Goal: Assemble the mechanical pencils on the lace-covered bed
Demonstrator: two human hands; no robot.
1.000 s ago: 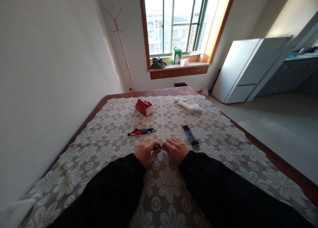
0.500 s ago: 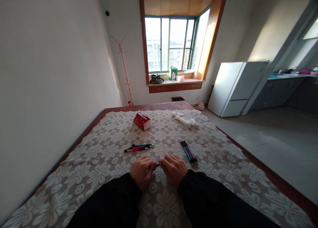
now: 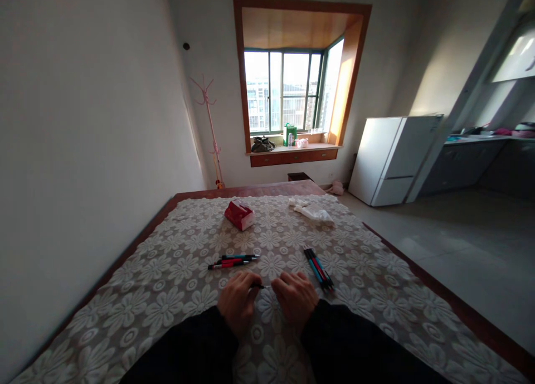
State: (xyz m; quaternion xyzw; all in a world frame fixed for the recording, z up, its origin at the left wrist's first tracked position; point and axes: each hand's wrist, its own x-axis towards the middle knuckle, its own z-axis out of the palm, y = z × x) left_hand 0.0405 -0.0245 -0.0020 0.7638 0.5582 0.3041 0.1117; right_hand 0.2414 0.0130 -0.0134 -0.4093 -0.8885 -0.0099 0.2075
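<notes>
Midway between the surface's (image 3: 267,189) side edges, the left hand (image 3: 237,301) pinched a slim dark piece (image 3: 257,286); the right hand (image 3: 295,298) curled beside it, contents hidden. Leftward pens (image 3: 233,263) and rightward pens (image 3: 318,270) lay toward opposite edges.

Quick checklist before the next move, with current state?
1. Left grip holding the dark piece: ok.
2. Right grip holding anything: cannot tell; the fingers hide it.
3. Left pens with ends lined up: not ok, staggered.
4. Right pens lying side by side on the cloth: ok.
5. Red pack and white bag apart from both hands: ok.
</notes>
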